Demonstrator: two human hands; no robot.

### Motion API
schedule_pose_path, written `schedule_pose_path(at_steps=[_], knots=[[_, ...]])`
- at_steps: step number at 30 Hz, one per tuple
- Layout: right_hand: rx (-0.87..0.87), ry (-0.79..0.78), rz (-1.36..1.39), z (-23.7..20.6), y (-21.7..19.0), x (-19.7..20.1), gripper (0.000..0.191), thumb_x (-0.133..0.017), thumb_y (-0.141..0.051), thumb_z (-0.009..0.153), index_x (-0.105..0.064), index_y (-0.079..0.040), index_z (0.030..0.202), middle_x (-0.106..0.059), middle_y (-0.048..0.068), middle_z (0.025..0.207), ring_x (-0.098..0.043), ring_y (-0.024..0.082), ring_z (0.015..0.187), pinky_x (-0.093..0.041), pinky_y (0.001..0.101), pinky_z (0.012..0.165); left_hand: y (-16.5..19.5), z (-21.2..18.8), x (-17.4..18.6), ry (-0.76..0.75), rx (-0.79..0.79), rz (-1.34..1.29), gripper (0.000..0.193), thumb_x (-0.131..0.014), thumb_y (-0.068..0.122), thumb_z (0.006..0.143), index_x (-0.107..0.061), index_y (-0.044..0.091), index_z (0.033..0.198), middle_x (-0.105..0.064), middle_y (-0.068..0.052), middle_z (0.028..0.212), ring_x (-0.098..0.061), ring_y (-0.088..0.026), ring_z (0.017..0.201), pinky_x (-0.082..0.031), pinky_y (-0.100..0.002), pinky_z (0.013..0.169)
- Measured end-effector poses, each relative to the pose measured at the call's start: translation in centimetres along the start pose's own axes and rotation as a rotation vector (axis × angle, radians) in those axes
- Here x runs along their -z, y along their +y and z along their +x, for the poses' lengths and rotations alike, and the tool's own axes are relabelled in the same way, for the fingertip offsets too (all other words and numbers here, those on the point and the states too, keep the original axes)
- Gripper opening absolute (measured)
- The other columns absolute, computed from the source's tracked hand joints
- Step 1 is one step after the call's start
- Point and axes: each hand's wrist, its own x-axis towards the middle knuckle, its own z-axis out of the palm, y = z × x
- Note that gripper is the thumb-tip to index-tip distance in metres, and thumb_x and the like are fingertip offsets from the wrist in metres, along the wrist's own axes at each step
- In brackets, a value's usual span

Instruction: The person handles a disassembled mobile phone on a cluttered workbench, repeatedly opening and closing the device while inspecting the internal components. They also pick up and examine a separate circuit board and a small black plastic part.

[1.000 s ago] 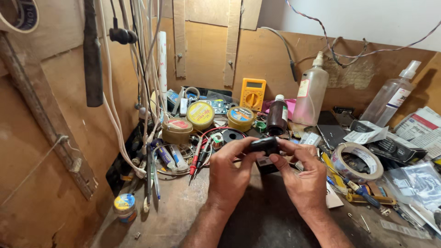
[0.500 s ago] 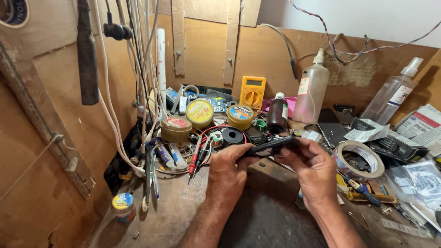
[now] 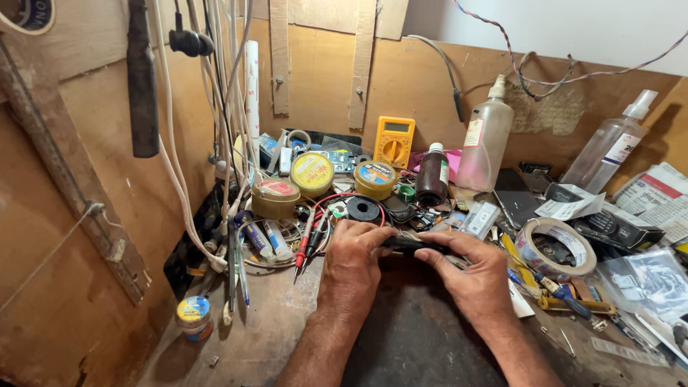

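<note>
I've lowered the black device [image 3: 412,245] toward the bench; left hand [image 3: 356,259] and right hand [image 3: 469,276] grip its ends, probably a phone. Tape roll [image 3: 553,247] right, probes [image 3: 309,240] left.

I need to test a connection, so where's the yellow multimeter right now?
The yellow multimeter leans against the wooden back wall, centre of the head view, behind the round tins and left of the dark brown bottle.

Plywood back wall [image 3: 401,79] 12 o'clock, white wall [image 3: 573,29] above at 1. Plywood side panel [image 3: 64,215] at 9. Worn wooden bench [image 3: 251,344] at 6. Even light.
</note>
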Motion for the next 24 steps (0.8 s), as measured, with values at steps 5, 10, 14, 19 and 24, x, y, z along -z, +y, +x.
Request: schedule_pose_path(at_steps=[5, 10, 14, 19, 24], knots=[[0.063, -0.009, -0.055, 0.2, -0.5, -0.4, 0.024, -0.084, -0.007, 0.077, -0.081, -0.004, 0.101, -0.082, 0.008, 0.096, -0.077, 0.015, 0.088, -0.059, 0.0281, 0.082, -0.1, 0.1, -0.1, -0.034, -0.002, -0.049, 0.032, -0.079, 0.001, 0.076, -0.079, 0.010, 0.107, -0.076, -0.008, 0.102, -0.065, -0.028, 0.100, -0.054, -0.040, 0.087], [0.067, 0.002, -0.042, 0.1, -0.9, -0.6, 0.021, -0.083, -0.005, 0.078, -0.080, -0.003, 0.099, -0.081, 0.008, 0.094, -0.076, 0.015, 0.086, -0.060, 0.0281, 0.078, -0.1, 0.1, 0.0, -0.046, 0.020, -0.088, 0.028, -0.081, 0.005, 0.077, -0.079, 0.010, 0.105, -0.077, -0.008, 0.100, -0.066, -0.027, 0.098, -0.055, -0.038, 0.085], [0.073, 0.022, -0.084, 0.1, -0.9, -0.9, 0.019, -0.083, -0.003, 0.078, -0.080, -0.002, 0.097, -0.081, 0.009, 0.092, -0.077, 0.015, 0.083, -0.059, 0.0278, 0.075, -0.1, 0.1, -0.2, -0.032, 0.024, -0.077, 0.025, -0.081, 0.007, 0.078, -0.080, 0.009, 0.103, -0.078, -0.008, 0.098, -0.066, -0.027, 0.097, -0.055, -0.039, 0.084], [0.078, 0.038, -0.070, 0.0, -0.8, -1.3, 0.019, -0.082, -0.004, 0.079, -0.079, -0.002, 0.097, -0.081, 0.009, 0.092, -0.077, 0.016, 0.083, -0.059, 0.0280, 0.077, -0.4, 0.0, -0.4, -0.020, 0.031, -0.079, 0.024, -0.080, 0.005, 0.078, -0.080, 0.008, 0.102, -0.078, -0.009, 0.098, -0.067, -0.027, 0.097, -0.055, -0.039, 0.085], [0.066, 0.071, -0.079, -0.3, -0.5, -1.4, 0.025, -0.083, -0.007, 0.079, -0.078, -0.002, 0.103, -0.080, 0.010, 0.098, -0.076, 0.018, 0.089, -0.058, 0.0301, 0.081, -1.0, -0.1, -0.7, 0.022, -0.001, -0.116, 0.025, -0.079, 0.003, 0.077, -0.079, 0.007, 0.102, -0.077, -0.009, 0.100, -0.067, -0.028, 0.098, -0.055, -0.039, 0.086]])
